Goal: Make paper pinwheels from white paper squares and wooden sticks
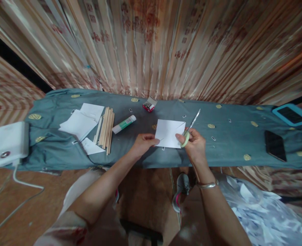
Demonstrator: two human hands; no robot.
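A white sheet of paper (169, 132) lies on the grey-green cloth of the table (146, 157). My left hand (143, 143) pinches the sheet's lower left corner, fingers closed on it. My right hand (195, 145) grips a pair of scissors (190, 128) by their pale green handles, at the sheet's right edge. The blades are nearly together and point up and to the right, away from me.
Left of the sheet lie a glue stick (124, 124), a bundle of wooden sticks (107, 130) and loose white papers (80, 123). A small red box (149, 105) stands at the back. A white device (10, 143) sits far left; a dark phone (275, 145) and a blue-framed tablet (291, 115) far right.
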